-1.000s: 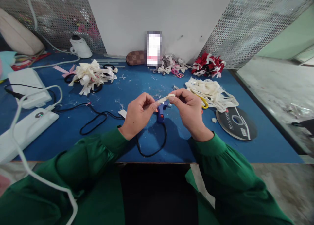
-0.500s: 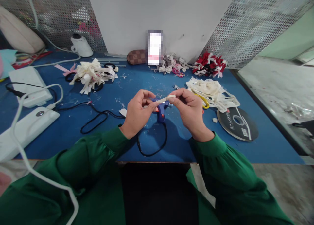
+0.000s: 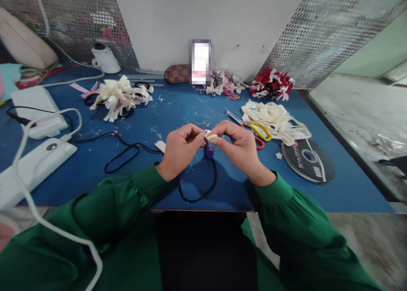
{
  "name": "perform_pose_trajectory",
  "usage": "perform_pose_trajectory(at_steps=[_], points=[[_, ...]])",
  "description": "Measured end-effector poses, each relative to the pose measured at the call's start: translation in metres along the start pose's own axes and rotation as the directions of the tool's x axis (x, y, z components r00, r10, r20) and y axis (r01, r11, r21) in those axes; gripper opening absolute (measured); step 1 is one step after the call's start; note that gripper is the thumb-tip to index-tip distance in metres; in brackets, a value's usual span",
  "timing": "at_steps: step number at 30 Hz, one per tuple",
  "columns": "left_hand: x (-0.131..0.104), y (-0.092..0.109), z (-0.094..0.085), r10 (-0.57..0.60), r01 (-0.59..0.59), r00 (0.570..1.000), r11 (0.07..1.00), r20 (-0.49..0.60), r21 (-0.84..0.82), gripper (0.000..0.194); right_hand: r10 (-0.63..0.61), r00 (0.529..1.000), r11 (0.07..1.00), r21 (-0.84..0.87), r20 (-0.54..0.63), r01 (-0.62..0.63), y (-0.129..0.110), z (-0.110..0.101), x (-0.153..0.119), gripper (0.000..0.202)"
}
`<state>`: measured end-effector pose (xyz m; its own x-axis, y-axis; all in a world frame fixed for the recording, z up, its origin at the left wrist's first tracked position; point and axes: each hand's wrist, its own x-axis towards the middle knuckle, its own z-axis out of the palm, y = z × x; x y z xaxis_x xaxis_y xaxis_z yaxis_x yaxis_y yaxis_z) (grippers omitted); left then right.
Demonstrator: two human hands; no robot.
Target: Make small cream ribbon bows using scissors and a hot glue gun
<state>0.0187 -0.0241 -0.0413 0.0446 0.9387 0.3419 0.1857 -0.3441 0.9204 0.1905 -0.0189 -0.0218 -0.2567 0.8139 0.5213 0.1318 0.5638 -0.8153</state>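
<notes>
My left hand [image 3: 182, 149] and my right hand [image 3: 240, 149] meet over the middle of the blue table, fingertips almost touching. Between them is a small cream ribbon piece [image 3: 212, 136], pinched by the thumb and finger of each hand. Right beneath the fingertips lies a blue glue gun [image 3: 208, 151], its upper part hidden by the hands. Its black cord [image 3: 197, 201] loops toward the table's front edge. Scissors with yellow and red handles [image 3: 261, 131] rest just beyond my right hand.
Cream ribbons [image 3: 270, 117] and a black spool [image 3: 307, 159] lie to the right. Another ribbon heap [image 3: 117, 96] is at the back left. White power blocks [image 3: 38, 168] and cables take up the left side. A phone [image 3: 200, 62] stands at the back, near a red-and-white heap [image 3: 271, 83].
My hands have come closer together, and the ribbon between them now shows as a shorter piece. My right hand has shifted left, uncovering more of the scissors.
</notes>
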Motion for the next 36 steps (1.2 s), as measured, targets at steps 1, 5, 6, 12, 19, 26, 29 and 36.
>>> perform_pose_trajectory(at_steps=[1,5,6,12,19,26,29,36], points=[[0.0,0.001,0.0,-0.006,0.006,1.0,1.0,0.014,-0.028,0.015,0.008,1.0,1.0,-0.014,-0.03,-0.009,0.0,0.001,0.0,0.007],[-0.001,0.006,0.001,-0.032,0.035,0.999,0.997,0.038,-0.071,0.011,0.007,0.994,0.999,-0.033,-0.111,-0.011,0.004,0.003,0.0,0.007],[-0.001,0.007,0.002,-0.037,0.04,0.999,0.997,0.034,-0.071,0.012,-0.007,0.992,0.999,-0.04,-0.123,0.002,0.005,0.003,-0.001,0.007],[-0.002,0.009,0.002,0.01,-0.009,0.999,1.0,0.052,-0.026,0.014,-0.038,0.983,0.997,-0.079,-0.182,0.024,0.011,0.004,-0.002,0.013],[-0.005,0.009,-0.001,0.199,-0.206,0.978,0.965,0.058,0.163,0.015,0.079,0.982,0.996,-0.032,-0.173,-0.086,0.008,0.002,-0.001,0.017],[-0.004,0.006,-0.002,0.228,-0.243,0.97,0.943,0.089,0.23,0.015,0.217,0.972,0.976,0.048,-0.09,-0.213,0.006,0.0,0.002,0.004],[-0.002,0.006,-0.002,0.162,-0.175,0.983,0.967,0.087,0.184,0.014,0.221,0.964,0.975,0.014,-0.146,-0.221,0.007,-0.001,0.002,0.007],[0.004,0.008,-0.005,0.061,-0.061,0.998,0.998,0.022,0.005,0.012,0.254,0.936,0.967,0.102,-0.245,-0.235,0.011,-0.006,0.006,0.007]])
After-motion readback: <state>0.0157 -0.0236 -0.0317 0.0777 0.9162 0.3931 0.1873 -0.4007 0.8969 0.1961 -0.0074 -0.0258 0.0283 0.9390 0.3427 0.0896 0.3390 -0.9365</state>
